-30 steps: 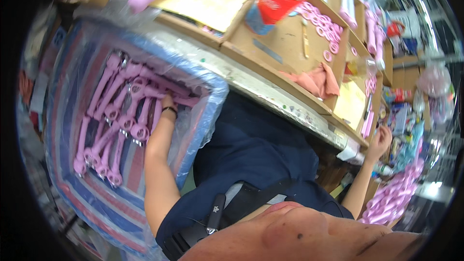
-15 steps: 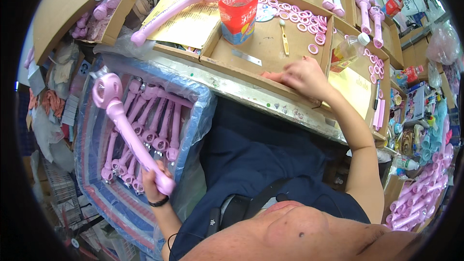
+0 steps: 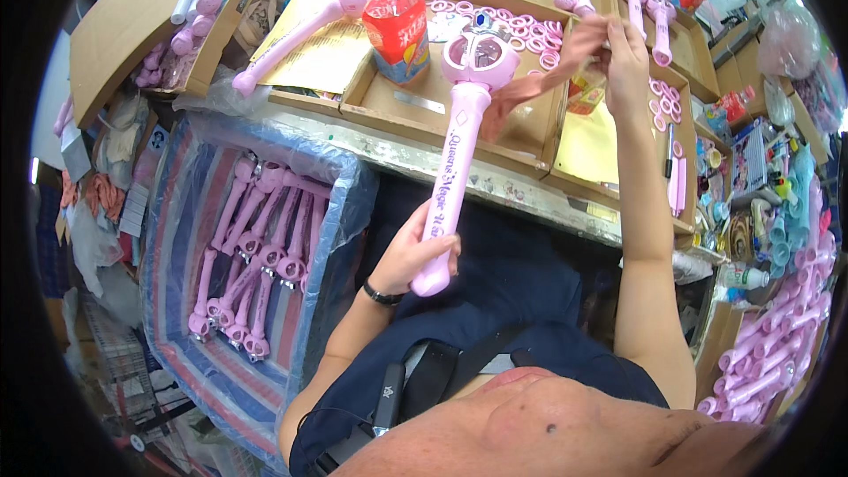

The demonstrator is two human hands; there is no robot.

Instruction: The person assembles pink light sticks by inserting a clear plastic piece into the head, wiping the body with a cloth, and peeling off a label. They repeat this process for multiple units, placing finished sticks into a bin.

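Observation:
My left hand [image 3: 413,252] is wrapped round the lower handle of a pink toy wand [image 3: 461,155]. The wand stands tilted over the bench edge, its round head upward with a silver crown-shaped tip and a blue gem. Dark lettering runs along its handle. Raised at the right, my right hand [image 3: 624,62] pinches one end of a salmon-coloured cloth strip [image 3: 555,75], slightly blurred. The strip stretches down toward the wand's neck; whether it touches the wand I cannot tell.
A blue striped bag [image 3: 349,185] holding several pink wands stands at the left. On the bench, a cardboard tray [image 3: 371,115] holds a red-labelled bottle [image 3: 395,31], pink rings [image 3: 530,31] and a metal ruler [image 3: 419,102]. More pink wand parts [image 3: 768,344] are piled at the right.
My left hand has brought the wand from over the bag rightward to the bench front. My right hand has risen from the tray's front edge, lifting the cloth strip.

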